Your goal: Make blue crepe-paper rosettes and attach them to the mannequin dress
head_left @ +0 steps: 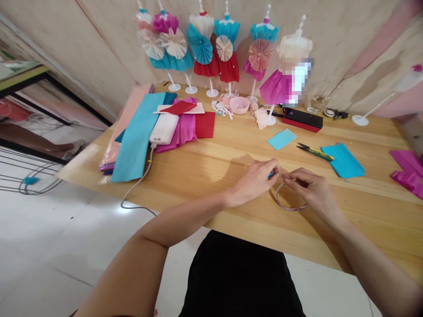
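Head view shows the desk [191, 176] with a stack [135, 136] of coloured sheets toward its left corner and six dress stands [228, 67] along its back edge, all clothed, so those look finished. Near the front edge, right of its middle, are the left hand [254, 181] and right hand [312, 187], their fingertips almost meeting. Toward the right edge lies a blue sheet [346, 162], with the snips [315, 152] resting partly on it. Under the right hand is a ring [291, 208], its top hidden; left of the snips lies a flat blue card [282, 139]. Smallest is the blue bit [271, 175], clamped in the left fingers; the right fingers are pinched together beside it, their hold too small to tell. It seems partway worked; sheet and card look unshaped.
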Motion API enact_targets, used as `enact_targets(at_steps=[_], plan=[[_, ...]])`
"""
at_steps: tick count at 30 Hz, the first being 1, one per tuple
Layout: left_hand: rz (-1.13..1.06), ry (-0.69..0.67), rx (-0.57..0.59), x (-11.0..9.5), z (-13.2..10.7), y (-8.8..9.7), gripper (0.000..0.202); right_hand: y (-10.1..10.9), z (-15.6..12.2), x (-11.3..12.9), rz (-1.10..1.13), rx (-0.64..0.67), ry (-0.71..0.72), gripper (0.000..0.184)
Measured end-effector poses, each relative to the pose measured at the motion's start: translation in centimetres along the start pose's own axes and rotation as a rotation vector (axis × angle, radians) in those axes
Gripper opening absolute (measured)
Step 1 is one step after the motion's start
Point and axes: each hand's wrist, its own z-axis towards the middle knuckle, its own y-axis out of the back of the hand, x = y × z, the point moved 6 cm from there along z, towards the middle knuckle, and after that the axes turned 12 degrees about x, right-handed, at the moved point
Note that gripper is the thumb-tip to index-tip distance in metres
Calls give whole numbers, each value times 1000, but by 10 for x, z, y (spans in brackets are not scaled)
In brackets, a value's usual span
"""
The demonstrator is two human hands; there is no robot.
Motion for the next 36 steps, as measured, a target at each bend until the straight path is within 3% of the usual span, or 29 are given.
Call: enact_targets(at_steps=[20,29,36], plan=[[9,-26,36,3,2,-8,14,1,3,-10,27,16,-34,32],[108,-81,25,-11,-2,-14,27,2,2,-8,-10,-33,-23,27],[-97,-5,25,-10,-1,-3,21,13,-5,-1,-49,-92,54,21]])
